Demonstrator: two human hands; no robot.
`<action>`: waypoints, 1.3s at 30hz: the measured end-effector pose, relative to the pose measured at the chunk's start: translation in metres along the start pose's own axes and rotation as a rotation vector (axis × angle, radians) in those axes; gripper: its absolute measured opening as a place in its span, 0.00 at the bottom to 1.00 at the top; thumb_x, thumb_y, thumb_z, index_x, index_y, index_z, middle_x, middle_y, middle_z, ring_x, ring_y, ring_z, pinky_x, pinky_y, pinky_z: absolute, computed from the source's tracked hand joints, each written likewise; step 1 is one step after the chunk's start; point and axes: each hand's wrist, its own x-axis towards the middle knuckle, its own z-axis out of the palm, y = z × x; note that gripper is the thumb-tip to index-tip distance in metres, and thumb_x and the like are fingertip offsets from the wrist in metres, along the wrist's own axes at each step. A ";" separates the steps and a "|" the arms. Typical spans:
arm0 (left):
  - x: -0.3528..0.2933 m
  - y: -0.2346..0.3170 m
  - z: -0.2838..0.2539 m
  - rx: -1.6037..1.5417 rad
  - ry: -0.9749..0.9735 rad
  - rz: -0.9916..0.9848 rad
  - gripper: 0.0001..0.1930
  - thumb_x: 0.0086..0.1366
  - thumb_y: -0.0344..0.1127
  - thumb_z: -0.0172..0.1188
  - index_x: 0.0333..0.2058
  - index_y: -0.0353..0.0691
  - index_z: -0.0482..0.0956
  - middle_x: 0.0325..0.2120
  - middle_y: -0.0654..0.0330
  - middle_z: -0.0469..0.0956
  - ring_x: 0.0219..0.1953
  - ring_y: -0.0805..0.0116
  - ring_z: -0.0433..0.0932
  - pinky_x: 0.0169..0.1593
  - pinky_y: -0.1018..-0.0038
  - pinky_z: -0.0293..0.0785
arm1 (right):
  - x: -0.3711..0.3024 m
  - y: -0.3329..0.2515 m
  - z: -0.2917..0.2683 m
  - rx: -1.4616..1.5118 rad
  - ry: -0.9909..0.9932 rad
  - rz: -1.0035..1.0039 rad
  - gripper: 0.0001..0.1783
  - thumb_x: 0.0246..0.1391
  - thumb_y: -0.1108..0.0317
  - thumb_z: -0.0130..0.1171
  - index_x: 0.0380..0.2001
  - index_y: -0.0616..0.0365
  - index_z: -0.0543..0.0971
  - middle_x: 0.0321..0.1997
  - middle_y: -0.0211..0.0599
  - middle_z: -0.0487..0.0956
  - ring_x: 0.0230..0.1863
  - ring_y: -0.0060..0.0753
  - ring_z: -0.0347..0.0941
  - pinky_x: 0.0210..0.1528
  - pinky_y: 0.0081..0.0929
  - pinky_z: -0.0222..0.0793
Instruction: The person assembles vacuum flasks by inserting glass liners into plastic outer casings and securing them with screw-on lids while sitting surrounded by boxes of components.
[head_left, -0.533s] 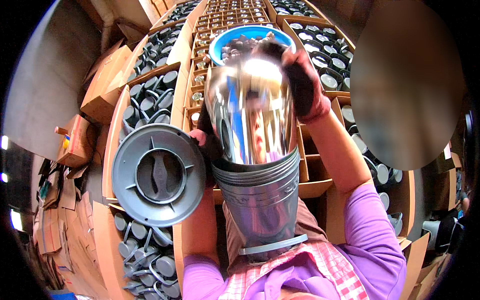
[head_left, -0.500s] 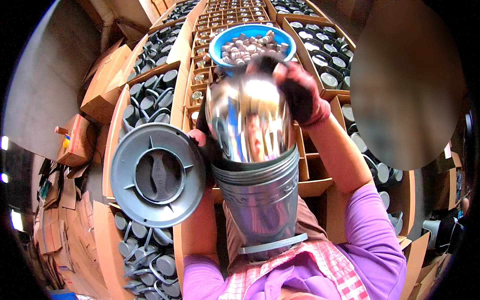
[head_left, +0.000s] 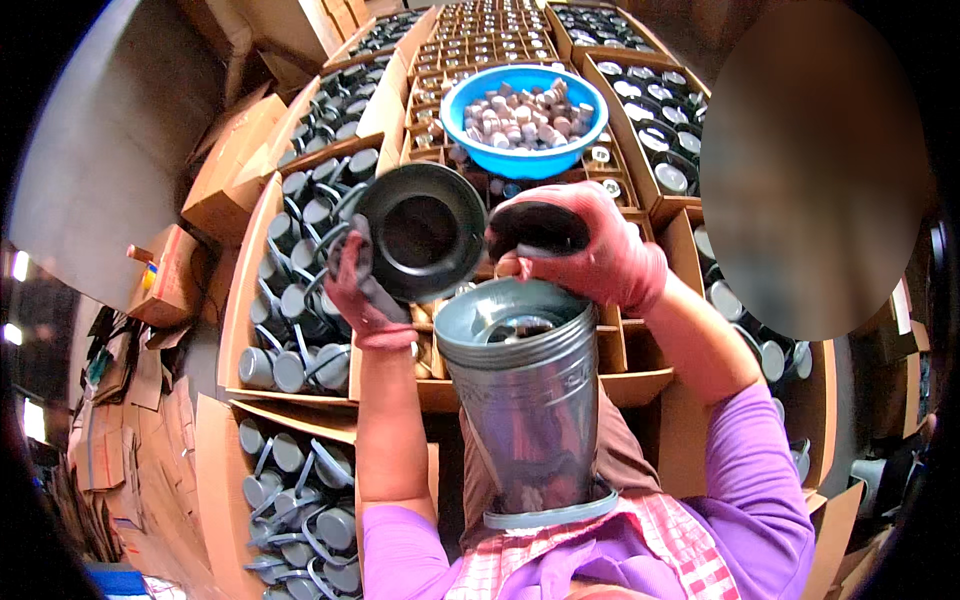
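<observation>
A grey plastic flask body point(head_left: 522, 420) stands upright between my knees, its wide threaded mouth upward. Inside the mouth a shiny rounded liner point(head_left: 520, 328) shows, sunk below the rim. My gloved left hand point(head_left: 362, 285) grips the edge of a round flanged plastic cap point(head_left: 462, 235), tilted up with its dark hollow side in sight, left of the mouth and above it. Just over the rim is my gloved right hand point(head_left: 590, 245), loosely curved with its thumb tip apart from the fingers. I see nothing held in it; its dark fingers are partly hidden.
Ahead, a blue basin point(head_left: 525, 165) of small brownish-white plugs sits on a divided carton point(head_left: 610, 345). Cartons of grey handled parts point(head_left: 290, 370) line the left; another carton point(head_left: 675, 210) holds similar parts at right. Flattened cardboard point(head_left: 150, 470) is piled at far left.
The silver liner has gone down into the flask body. My right hand has let go of it and come lower. My left hand has lifted and turned the cap, moving it forward and right.
</observation>
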 end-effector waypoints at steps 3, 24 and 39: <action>-0.002 -0.005 0.016 -0.254 -0.046 -0.133 0.17 0.67 0.42 0.56 0.44 0.32 0.79 0.41 0.55 0.81 0.44 0.65 0.80 0.52 0.69 0.75 | 0.011 -0.004 0.004 -0.517 0.171 -0.597 0.43 0.32 0.61 0.75 0.57 0.48 0.72 0.60 0.46 0.72 0.60 0.54 0.70 0.59 0.45 0.69; -0.033 0.058 0.045 0.085 -0.665 0.500 0.21 0.58 0.46 0.68 0.35 0.28 0.78 0.38 0.42 0.81 0.42 0.47 0.82 0.49 0.57 0.77 | -0.004 0.072 0.007 1.030 0.476 0.071 0.31 0.63 0.43 0.51 0.52 0.62 0.75 0.54 0.47 0.78 0.49 0.43 0.78 0.51 0.36 0.73; -0.060 0.066 0.055 0.364 -0.808 0.527 0.27 0.54 0.57 0.67 0.27 0.32 0.82 0.30 0.48 0.83 0.31 0.53 0.82 0.38 0.64 0.78 | -0.012 0.071 0.036 1.171 0.059 -0.294 0.30 0.60 0.49 0.54 0.20 0.68 0.77 0.24 0.46 0.78 0.32 0.44 0.77 0.43 0.40 0.73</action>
